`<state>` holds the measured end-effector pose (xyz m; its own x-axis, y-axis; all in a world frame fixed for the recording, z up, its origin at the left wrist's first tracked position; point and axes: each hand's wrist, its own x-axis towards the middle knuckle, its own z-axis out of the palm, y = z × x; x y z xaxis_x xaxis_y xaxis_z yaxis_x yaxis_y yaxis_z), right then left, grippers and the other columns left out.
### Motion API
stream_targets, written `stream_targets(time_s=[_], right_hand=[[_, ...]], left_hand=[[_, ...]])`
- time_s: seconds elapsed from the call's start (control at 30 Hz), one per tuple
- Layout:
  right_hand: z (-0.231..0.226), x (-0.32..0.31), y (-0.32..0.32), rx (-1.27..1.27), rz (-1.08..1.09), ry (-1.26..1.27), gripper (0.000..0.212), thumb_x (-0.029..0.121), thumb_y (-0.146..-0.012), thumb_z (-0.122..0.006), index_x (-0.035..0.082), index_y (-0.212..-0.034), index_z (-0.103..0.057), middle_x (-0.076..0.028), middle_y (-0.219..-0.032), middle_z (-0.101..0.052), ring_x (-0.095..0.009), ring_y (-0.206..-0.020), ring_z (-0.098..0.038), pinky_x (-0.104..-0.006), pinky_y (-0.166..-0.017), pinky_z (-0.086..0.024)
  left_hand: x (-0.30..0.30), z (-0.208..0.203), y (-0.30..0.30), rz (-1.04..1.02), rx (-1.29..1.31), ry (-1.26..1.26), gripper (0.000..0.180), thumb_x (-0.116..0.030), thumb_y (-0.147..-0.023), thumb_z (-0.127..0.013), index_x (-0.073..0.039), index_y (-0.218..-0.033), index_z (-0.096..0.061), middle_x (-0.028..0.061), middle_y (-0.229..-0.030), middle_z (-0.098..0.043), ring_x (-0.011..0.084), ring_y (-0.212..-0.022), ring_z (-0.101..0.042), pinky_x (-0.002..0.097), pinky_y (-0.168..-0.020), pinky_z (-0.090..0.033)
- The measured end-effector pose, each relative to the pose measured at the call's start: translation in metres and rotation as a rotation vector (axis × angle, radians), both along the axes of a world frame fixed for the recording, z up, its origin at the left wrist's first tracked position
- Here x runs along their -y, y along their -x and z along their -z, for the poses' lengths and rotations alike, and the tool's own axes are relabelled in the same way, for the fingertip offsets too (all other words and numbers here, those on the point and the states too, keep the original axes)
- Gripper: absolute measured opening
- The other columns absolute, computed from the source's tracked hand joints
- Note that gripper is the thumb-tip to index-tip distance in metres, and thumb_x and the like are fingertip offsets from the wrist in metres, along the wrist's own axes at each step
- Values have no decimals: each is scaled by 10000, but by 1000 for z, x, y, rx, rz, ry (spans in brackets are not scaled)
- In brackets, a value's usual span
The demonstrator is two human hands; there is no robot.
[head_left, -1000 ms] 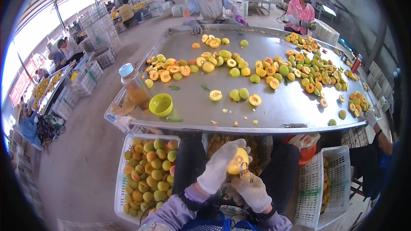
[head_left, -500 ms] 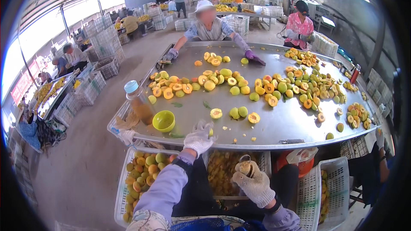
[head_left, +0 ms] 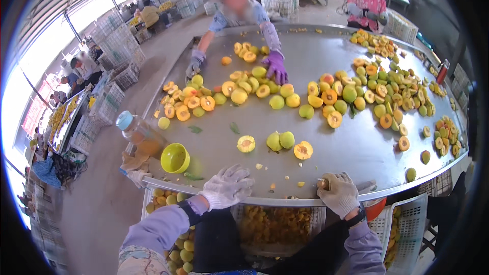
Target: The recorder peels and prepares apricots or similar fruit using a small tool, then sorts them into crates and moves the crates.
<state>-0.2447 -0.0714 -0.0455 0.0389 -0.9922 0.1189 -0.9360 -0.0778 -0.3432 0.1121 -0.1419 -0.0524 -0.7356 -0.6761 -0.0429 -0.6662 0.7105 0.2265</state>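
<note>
My left hand point(head_left: 226, 188), in a pale knitted glove, lies flat at the near edge of the metal table point(head_left: 285, 168), fingers stretched out and holding nothing. My right hand point(head_left: 338, 193), also gloved, rests at the same edge, closed around a short handled tool point(head_left: 322, 183); only its brownish end shows. Beside that hand lies a blurred grey object point(head_left: 365, 186). Between and beyond my hands are a halved apricot-like fruit point(head_left: 303, 150) with its stone showing, a pale cut half point(head_left: 246, 144) and a green fruit pair point(head_left: 280, 141). Small scraps dot the metal.
A green bowl point(head_left: 175, 158) and blue-lidded bottle point(head_left: 140, 132) stand at left. Fruit heaps point(head_left: 392, 91) spread across the table. Opposite, a co-worker's purple-gloved hand point(head_left: 275, 66) reaches into the fruit. Below the edge are a crate of scraps point(head_left: 275, 226) and a crate of fruit point(head_left: 181, 249).
My view has tilted down and closer to the table. My right hand rose from above the scrap crate to the table edge. My left hand is now flat. The co-worker's hands moved inward toward the fruit.
</note>
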Motion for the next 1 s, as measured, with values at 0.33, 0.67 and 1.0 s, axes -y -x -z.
stream_targets(time_s=[0.33, 0.67, 1.0], right_hand=[[-25, 43, -2, 157, -125, -238, 378, 243, -707, -732, 22, -986, -607, -149, -981, -644, -365, -1042, -584, -522, -1019, -426], [-8, 44, -2, 129, -178, -200, 436, 175, -724, -724, -21, -1098, -614, -150, -1022, -653, -368, -1051, -605, -533, -1009, -451], [-3, 32, -10, 112, -172, -116, 341, 77, -763, -672, 2, -1093, -634, -161, -1079, -651, -379, -1088, -601, -498, -990, -478]], left_hand=[[36, -20, 20, 12, 44, -180, 441, -407, -855, -548, -112, -1173, -627, 127, -1292, -519, 402, -1242, -458, 560, -1063, -369], [35, -12, 14, -23, 81, -269, 540, -385, -763, -619, -132, -1240, -595, 99, -1323, -492, 358, -1280, -414, 556, -1069, -354], [29, -6, 11, -69, 13, -204, 464, -333, -784, -628, -137, -1204, -613, 78, -1321, -501, 336, -1276, -432, 509, -1090, -364]])
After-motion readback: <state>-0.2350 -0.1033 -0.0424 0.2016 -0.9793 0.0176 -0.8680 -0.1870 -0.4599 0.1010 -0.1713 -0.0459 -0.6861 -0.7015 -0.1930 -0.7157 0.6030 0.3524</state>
